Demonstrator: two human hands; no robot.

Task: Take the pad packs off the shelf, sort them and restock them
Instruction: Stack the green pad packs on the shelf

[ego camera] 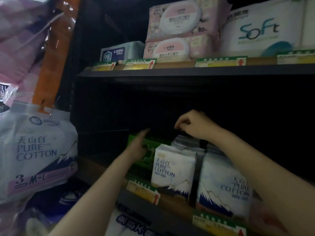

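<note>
Two pad packs side by side — green pack behind-left.

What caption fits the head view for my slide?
Left hand on a green pack, right hand above white Pure Cotton packs.

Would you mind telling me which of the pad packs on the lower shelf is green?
The green pack at the left end, behind the left hand; the other packs beside it are white with a blue mountain.

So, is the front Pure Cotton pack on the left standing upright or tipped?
Upright: the Pure Cotton pack stands on its bottom edge, its print reading level.
</note>
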